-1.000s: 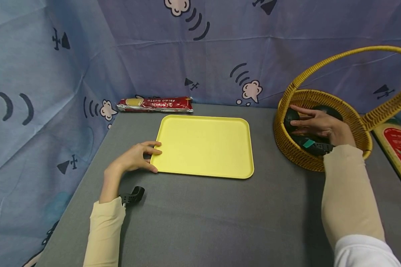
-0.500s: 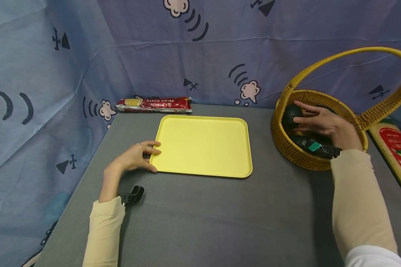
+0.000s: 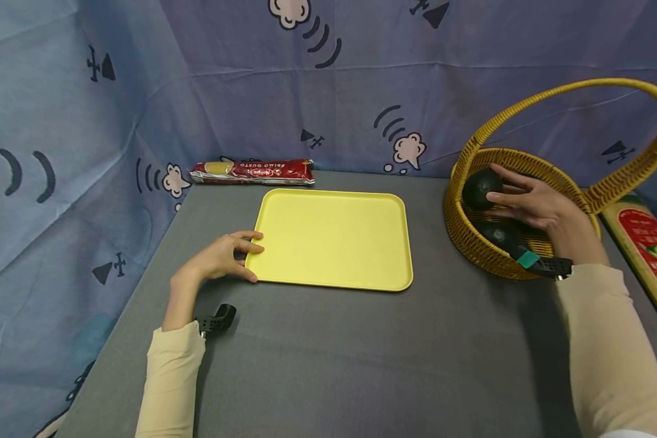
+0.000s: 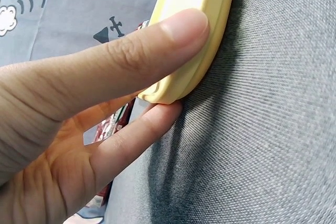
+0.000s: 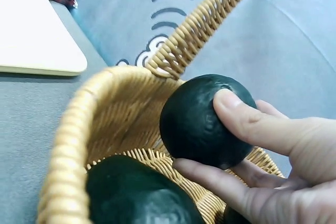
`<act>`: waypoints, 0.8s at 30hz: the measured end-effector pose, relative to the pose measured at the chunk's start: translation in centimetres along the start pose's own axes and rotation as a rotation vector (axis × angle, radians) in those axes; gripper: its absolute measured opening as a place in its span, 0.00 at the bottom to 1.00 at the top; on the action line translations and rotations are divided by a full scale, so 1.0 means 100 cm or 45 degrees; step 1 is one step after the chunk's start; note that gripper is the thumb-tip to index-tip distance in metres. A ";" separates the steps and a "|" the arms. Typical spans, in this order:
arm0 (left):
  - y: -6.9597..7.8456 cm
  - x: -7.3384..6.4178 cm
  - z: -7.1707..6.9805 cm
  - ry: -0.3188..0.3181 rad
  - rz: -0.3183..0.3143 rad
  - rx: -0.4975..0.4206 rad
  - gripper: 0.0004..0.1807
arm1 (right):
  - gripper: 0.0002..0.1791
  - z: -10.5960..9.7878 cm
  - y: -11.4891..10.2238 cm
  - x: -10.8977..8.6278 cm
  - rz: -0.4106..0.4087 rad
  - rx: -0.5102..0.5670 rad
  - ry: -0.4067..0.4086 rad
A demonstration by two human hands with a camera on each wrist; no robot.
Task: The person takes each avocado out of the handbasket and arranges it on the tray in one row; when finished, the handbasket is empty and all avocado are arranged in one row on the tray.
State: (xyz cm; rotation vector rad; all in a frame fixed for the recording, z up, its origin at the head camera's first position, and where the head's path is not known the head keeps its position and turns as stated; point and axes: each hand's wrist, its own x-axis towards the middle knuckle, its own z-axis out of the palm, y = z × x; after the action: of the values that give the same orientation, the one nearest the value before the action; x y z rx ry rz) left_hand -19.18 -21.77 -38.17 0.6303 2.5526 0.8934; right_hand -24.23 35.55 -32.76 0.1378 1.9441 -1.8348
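Observation:
In the head view my right hand [image 3: 542,204] holds a dark green avocado [image 3: 482,188] inside the yellow wicker basket [image 3: 490,258]. Close up in the right wrist view, thumb and fingers grip this avocado [image 5: 202,121] above the basket floor. Another avocado [image 5: 139,192] lies below it in the basket. My left hand [image 3: 216,258] grips the left edge of a yellow rectangular tray [image 3: 334,240]. The left wrist view has the thumb on the rim of the tray [image 4: 197,51] at a corner, and a finger touching it from below.
A red noodle-like packet [image 3: 254,172] lies behind the tray by the patterned cloth backdrop [image 3: 350,109]. Right of the basket is a yellow-and-red package [image 3: 648,243]. The basket's tall handle [image 3: 575,88] arches above my right hand. Grey cloth [image 3: 350,359] covers the table.
My right hand has lifted the avocado a little within the basket, and the right forearm has swung to the right. My left hand and the tray keep their place.

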 end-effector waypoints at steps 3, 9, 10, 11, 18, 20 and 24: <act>0.000 0.000 0.000 -0.002 0.000 0.003 0.35 | 0.44 0.003 0.000 -0.005 0.005 0.096 -0.007; 0.000 0.000 0.000 -0.004 0.004 0.010 0.35 | 0.44 0.010 -0.001 -0.018 -0.011 0.126 -0.019; 0.000 -0.001 0.000 -0.004 0.002 0.008 0.35 | 0.43 0.012 -0.001 -0.020 -0.009 0.141 -0.009; -0.001 -0.001 0.000 -0.004 0.001 0.007 0.35 | 0.43 0.014 -0.002 -0.021 -0.007 0.160 -0.001; -0.002 -0.002 0.001 -0.003 -0.015 -0.036 0.36 | 0.43 0.028 -0.006 -0.032 -0.024 0.235 0.025; -0.002 -0.002 0.001 -0.002 -0.009 -0.038 0.35 | 0.43 0.031 -0.007 -0.035 -0.026 0.236 0.018; -0.001 -0.001 0.000 -0.004 -0.016 -0.052 0.36 | 0.42 0.038 -0.009 -0.041 -0.059 0.233 -0.007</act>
State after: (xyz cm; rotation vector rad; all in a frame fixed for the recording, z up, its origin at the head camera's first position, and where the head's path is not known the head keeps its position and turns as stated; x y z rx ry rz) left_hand -19.10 -21.89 -38.24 0.6020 2.5260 0.9375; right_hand -19.94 32.76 -30.39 0.1459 1.7874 -2.0396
